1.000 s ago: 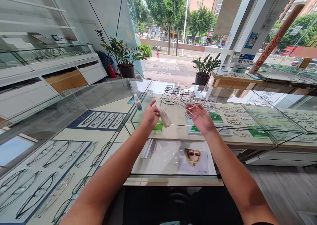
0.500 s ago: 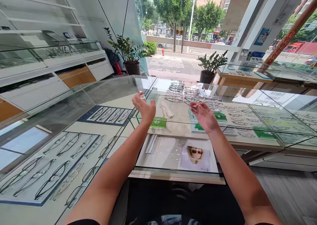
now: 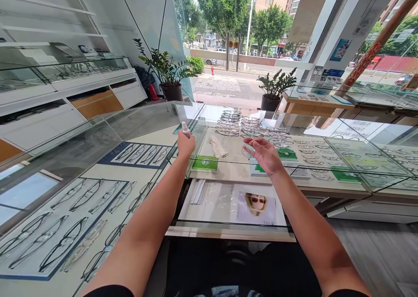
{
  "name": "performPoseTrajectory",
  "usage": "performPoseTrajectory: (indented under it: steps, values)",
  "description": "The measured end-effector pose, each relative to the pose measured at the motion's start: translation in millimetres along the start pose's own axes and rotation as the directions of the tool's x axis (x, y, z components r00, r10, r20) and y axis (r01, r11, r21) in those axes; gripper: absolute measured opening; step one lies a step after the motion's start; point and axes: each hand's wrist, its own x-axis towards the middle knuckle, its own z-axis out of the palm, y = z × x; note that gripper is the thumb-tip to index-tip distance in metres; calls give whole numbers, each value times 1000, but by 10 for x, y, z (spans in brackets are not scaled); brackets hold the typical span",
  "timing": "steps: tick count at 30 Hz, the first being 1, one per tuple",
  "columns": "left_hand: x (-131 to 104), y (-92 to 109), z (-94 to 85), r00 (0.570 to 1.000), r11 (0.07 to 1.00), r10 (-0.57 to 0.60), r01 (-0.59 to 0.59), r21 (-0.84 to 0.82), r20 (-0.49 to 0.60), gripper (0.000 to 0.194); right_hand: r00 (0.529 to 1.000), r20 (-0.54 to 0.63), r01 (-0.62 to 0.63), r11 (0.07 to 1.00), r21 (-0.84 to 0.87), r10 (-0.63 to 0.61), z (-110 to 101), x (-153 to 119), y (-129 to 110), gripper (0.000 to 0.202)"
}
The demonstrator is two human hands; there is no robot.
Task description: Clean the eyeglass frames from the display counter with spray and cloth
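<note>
1. Glass-topped display counter (image 3: pixel 235 152) stood in a daylit shop, its far side facing a glazed front and the street.
2. Left hand (image 3: pixel 186 145): fingers curled around a small white-topped bottle (image 3: pixel 186 130), top end up and slightly tilted. Whether its base touched the glass could not be told.
3. Right hand (image 3: pixel 266 154): thumb and fingertips pinched a pair of thin-rimmed glasses (image 3: pixel 248 150) at the near edge of the rows on display; part of the frame was hidden by the fingers. Hands well apart.
4. Pale cloth (image 3: pixel 218 146) lay crumpled between the two hands, nearer the left, touched by neither.
5. Green box (image 3: pixel 205 163) sat just on the near side of the cloth. Green-and-white packets (image 3: pixel 260 168) were partly covered by the right hand.
6. Rows of spectacle frames (image 3: pixel 227 128) lay beyond the hands. Nearer the person, a printed picture of a face in sunglasses (image 3: pixel 257 207) lay below the glass.
7. To the left, more glasses were set out on a dark blue mat (image 3: pixel 107 159) in the adjoining case.
8. Background: two potted plants, one left (image 3: pixel 170 88), one right (image 3: pixel 272 94), by the shop front.
</note>
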Motion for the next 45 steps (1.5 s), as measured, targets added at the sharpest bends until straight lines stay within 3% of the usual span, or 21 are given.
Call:
performPoseTrajectory:
  steps: [3, 6, 9, 11, 15, 21, 24, 26, 31, 35, 45]
  values:
    - [-37, 60, 12, 999, 999, 29, -28, -20, 15, 32, 1000, -21, -24, 1000, 3, 24, -2, -6, -10, 31]
    - [-182, 262, 43, 995, 987, 71, -61, -148, 66, 30, 999, -35, -35, 999, -26, 34, 13, -18, -28, 35]
    - [-487, 570, 72, 960, 930, 118, -18, -366, 253, 29, 1000, -29, -5, 996, -88, 2, 46, -29, -34, 38]
    - [-753, 782, 73, 898, 871, 145, 84, -484, 416, 32, 999, -20, 22, 992, -121, -25, 71, -36, -24, 40]
    - [-1221, 1102, 21, 681, 713, 221, 376, -592, 698, 59, 999, -13, 35, 986, -164, -38, 103, -53, 14, 40]
    - [-1396, 1247, -80, 493, 677, 253, 524, -516, 833, 84, 1000, -13, 11, 980, -198, -14, 149, -93, 58, 44]
    - [-1397, 1209, -72, 442, 695, 241, 544, -471, 864, 84, 1000, -12, 9, 980, -200, -12, 181, -114, 74, 44]
    - [-1416, 1163, -39, 460, 728, 246, 494, -476, 853, 79, 1000, -15, -2, 981, -195, -1, 199, -126, 86, 44]
    - [-1480, 1055, 64, 609, 852, 328, 139, -505, 722, 58, 999, -5, -36, 979, -199, 36, 230, -153, 128, 45]
    - [-1500, 1042, 89, 652, 902, 363, -68, -426, 665, 52, 997, 19, -73, 980, -184, 78, 252, -171, 158, 42]
    - [-1548, 1062, 84, 660, 907, 363, -87, -413, 658, 54, 991, 63, -108, 982, -154, 119, 322, -206, 143, 42]
